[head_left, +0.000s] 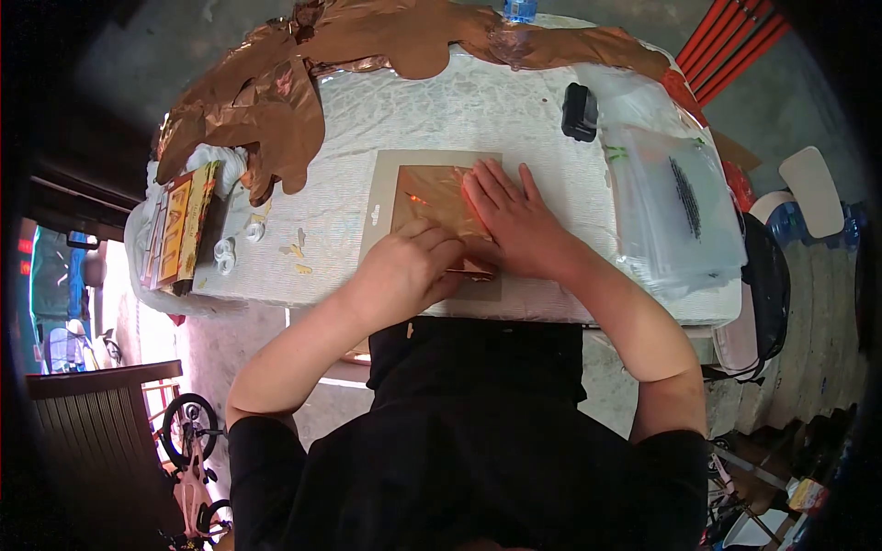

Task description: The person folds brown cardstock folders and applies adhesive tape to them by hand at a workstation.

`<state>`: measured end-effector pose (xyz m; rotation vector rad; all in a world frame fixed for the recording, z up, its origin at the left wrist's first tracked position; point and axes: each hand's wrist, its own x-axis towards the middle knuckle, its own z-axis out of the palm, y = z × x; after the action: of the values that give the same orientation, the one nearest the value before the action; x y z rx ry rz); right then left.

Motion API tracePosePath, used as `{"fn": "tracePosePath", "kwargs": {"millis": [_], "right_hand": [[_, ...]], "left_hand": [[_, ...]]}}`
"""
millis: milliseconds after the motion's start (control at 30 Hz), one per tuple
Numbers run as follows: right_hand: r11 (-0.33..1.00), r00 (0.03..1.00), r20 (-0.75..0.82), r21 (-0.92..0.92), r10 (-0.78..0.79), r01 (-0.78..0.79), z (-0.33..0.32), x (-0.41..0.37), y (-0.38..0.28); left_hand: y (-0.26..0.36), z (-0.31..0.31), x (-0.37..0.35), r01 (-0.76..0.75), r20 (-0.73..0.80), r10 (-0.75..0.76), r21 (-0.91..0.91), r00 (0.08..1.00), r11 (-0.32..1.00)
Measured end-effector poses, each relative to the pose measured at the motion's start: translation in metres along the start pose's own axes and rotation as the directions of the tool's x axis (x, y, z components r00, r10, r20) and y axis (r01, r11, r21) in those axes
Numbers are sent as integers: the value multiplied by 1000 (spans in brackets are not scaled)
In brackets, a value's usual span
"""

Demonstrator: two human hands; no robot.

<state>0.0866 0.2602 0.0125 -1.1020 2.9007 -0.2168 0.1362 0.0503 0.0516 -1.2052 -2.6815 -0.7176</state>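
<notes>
A square of shiny copper-coloured foil (427, 188) lies on a grey card (384, 184) in front of me. My left hand (418, 262) has its fingers curled down at the foil's lower middle; what they hold, if anything, is hidden. My right hand (516, 219) is flat with fingers spread, resting over the foil's right edge and the card. Near the lower edge, between my hands, the foil looks folded or raised.
Large copper foil pieces (409, 37) run along the table's far and left edges. Clear plastic sleeves (666, 211) lie at the right, a black case (579, 112) behind them. Decorated boxes (184, 225) and small white rolls (224, 253) sit at the left.
</notes>
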Motion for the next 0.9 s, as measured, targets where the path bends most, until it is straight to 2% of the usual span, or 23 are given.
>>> {"fn": "tracePosePath", "kwargs": {"millis": [133, 200, 333, 400, 500, 633, 733, 800, 833, 900], "right_hand": [[1000, 999, -42, 0, -12, 12, 4, 0, 1], [1000, 1000, -2, 12, 3, -3, 0, 0, 0], [1000, 1000, -10, 28, 11, -11, 4, 1, 0], [999, 1000, 13, -45, 9, -8, 3, 1, -1], [1000, 1000, -27, 15, -7, 8, 7, 2, 1], [998, 1000, -3, 63, 8, -8, 2, 0, -1], [1000, 1000, -13, 27, -5, 6, 6, 0, -1], [991, 1000, 2, -136, -4, 5, 8, 1, 1], [991, 1000, 4, -137, -3, 4, 10, 1, 2], [1000, 994, -108, 3, -29, 29, 16, 1, 4]], "left_hand": [[10, 3, 2, -5, -94, 8, 35, 996, 999], [19, 11, 6, 119, -99, -113, 56, 989, 991], [27, 24, 12, 186, -158, -166, 123, 974, 975], [30, 26, 13, 217, -163, -190, 165, 968, 962], [24, 24, 9, 138, -167, -116, 129, 979, 982], [27, 23, 4, 142, -173, -122, 107, 977, 984], [33, 27, 8, 126, -223, -105, 84, 969, 988], [34, 32, 12, 87, -265, -53, 118, 963, 989], [34, 34, 11, 87, -265, -54, 115, 963, 989], [33, 38, 10, 63, -265, -11, 191, 964, 980]]}}
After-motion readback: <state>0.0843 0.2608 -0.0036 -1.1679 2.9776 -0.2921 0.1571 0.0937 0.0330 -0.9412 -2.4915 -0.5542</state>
